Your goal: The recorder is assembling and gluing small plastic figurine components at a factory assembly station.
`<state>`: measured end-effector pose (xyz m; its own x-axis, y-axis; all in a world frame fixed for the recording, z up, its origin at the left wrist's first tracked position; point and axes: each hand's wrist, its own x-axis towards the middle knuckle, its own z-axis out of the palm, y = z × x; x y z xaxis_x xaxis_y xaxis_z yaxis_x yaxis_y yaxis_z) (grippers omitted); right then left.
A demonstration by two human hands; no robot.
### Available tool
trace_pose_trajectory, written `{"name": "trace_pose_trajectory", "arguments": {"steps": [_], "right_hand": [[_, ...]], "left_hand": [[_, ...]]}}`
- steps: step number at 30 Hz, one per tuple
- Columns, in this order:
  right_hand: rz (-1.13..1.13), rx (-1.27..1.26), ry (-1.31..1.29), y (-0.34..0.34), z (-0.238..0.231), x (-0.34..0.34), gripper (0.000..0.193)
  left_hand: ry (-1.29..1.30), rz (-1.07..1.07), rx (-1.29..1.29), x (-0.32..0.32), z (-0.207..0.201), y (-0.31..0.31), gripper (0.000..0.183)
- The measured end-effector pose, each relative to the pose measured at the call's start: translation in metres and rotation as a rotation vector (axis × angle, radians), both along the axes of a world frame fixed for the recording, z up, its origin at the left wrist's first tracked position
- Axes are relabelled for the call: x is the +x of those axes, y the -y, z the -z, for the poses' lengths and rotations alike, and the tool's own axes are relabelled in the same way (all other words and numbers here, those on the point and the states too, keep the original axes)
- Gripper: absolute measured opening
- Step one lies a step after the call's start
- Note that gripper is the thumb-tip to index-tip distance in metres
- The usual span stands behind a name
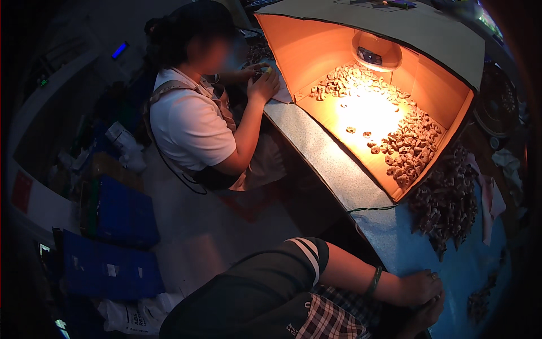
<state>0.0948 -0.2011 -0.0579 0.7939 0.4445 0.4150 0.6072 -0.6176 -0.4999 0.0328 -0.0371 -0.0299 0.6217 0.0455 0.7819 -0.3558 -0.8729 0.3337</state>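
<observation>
My left hand, with a ring on a finger and a green band on the wrist, rests over the blue part of the table at the lower right. Its fingers are curled in. Just below it my right hand is also closed, and the two hands meet. Whatever lies between the fingers is hidden and dim. Beyond them is a heap of small dark brown pieces, with a smaller scatter of similar dark pieces to the right of my hands.
An open cardboard box stands on the table, with a lit lamp above many small ring-like pieces. A co-worker handles something small at the far left side. A green cord crosses the table edge. Blue bins stand on the floor.
</observation>
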Motion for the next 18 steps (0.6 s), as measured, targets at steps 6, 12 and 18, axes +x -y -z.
{"name": "trace_pose_trajectory", "arguments": {"steps": [6, 12, 18], "right_hand": [[0.002, 0.027, -0.002, -0.0009, -0.0058, -0.0057, 0.034], [0.006, 0.024, -0.02, -0.0059, -0.0077, -0.0067, 0.034], [-0.006, 0.038, 0.005, -0.0041, -0.0058, -0.0055, 0.033]], "left_hand": [[0.015, 0.006, 0.048, -0.0014, -0.0047, -0.0005, 0.022], [0.001, -0.012, 0.041, -0.0039, -0.0061, -0.0019, 0.022], [-0.003, -0.026, 0.058, -0.0025, -0.0042, -0.0008, 0.021]]}}
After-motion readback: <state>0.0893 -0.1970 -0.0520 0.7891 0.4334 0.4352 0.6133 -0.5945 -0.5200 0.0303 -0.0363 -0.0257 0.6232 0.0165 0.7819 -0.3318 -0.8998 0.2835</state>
